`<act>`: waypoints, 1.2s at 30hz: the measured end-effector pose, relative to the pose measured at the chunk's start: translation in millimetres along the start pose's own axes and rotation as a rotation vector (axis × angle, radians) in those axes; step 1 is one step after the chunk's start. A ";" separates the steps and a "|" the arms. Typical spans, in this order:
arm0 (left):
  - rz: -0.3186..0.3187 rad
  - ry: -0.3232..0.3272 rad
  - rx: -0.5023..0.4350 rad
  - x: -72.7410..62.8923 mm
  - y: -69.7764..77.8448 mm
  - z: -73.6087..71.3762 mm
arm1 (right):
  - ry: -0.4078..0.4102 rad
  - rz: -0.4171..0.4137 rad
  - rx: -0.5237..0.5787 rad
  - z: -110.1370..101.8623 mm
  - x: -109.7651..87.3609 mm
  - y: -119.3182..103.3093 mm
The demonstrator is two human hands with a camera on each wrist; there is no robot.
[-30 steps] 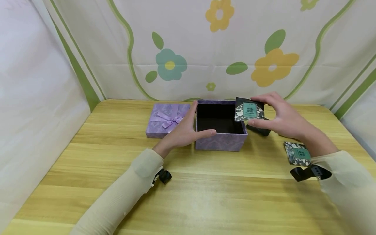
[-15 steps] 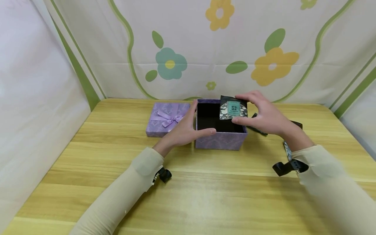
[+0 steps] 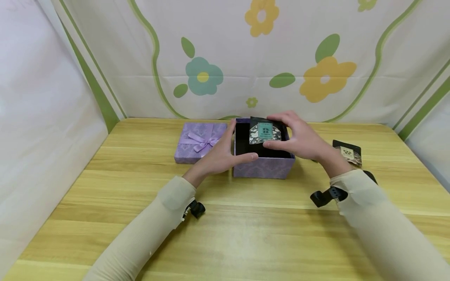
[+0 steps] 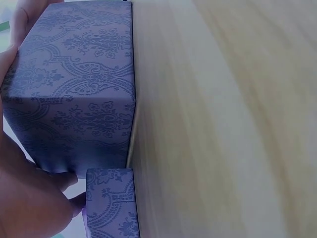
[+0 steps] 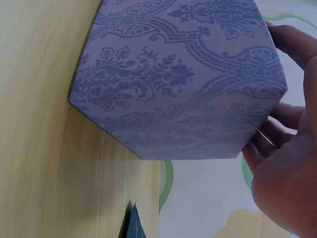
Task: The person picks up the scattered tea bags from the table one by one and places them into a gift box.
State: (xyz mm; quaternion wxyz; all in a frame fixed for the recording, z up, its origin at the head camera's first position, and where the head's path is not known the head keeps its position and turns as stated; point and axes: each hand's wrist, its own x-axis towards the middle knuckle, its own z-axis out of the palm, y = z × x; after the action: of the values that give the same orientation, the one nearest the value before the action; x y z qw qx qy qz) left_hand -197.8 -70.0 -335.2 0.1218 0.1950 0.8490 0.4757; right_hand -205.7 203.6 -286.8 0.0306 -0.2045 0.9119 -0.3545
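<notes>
My left hand point(image 3: 219, 158) rests against the left side of an uncovered purple patterned box point(image 3: 261, 169). Its thumb stretches along the front rim, and its fingers lie along the left wall. Over the box's black-lined opening, my right hand point(image 3: 304, 138) pinches a black, floral-printed sachet point(image 3: 265, 132) with a teal label. Thumb is at the sachet's lower edge, fingers at the top. The right wrist view has this hand point(image 5: 292, 163) beside the box point(image 5: 183, 79), the sachet hidden there. In the left wrist view, left fingers touch the box wall point(image 4: 89, 64).
A purple lid point(image 3: 186, 154) with a lilac bow point(image 3: 202, 142) lies just left of the box. Another dark sachet point(image 3: 348, 152) with a cream label lies to the right, past the right wrist. A floral cloth point(image 3: 211, 47) hangs behind the wooden table point(image 3: 246, 234).
My right hand has carried the teal-labelled sachet leftward from the box's right edge to over its opening. The cream-labelled sachet has come into view. My left hand stays put.
</notes>
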 end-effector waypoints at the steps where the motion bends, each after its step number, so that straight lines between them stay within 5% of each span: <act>1: 0.001 0.000 -0.001 0.0 0.1 0.0 | -0.002 0.001 -0.004 1.0 1.3 0.1; 24: -0.001 -0.008 -0.008 0.6 -1.0 -0.8 | -0.069 -0.131 -0.305 22.2 21.1 -0.5; 36: 0.005 -0.007 0.000 1.6 -1.2 -0.3 | -0.083 -0.085 -0.471 28.0 23.9 -6.2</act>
State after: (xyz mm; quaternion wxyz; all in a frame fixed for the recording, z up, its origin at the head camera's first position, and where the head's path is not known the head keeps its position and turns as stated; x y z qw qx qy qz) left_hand -199.6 -70.1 -336.1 0.1235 0.1985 0.8482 0.4753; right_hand -219.8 172.3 -301.5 0.0045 -0.2584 0.9580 -0.1243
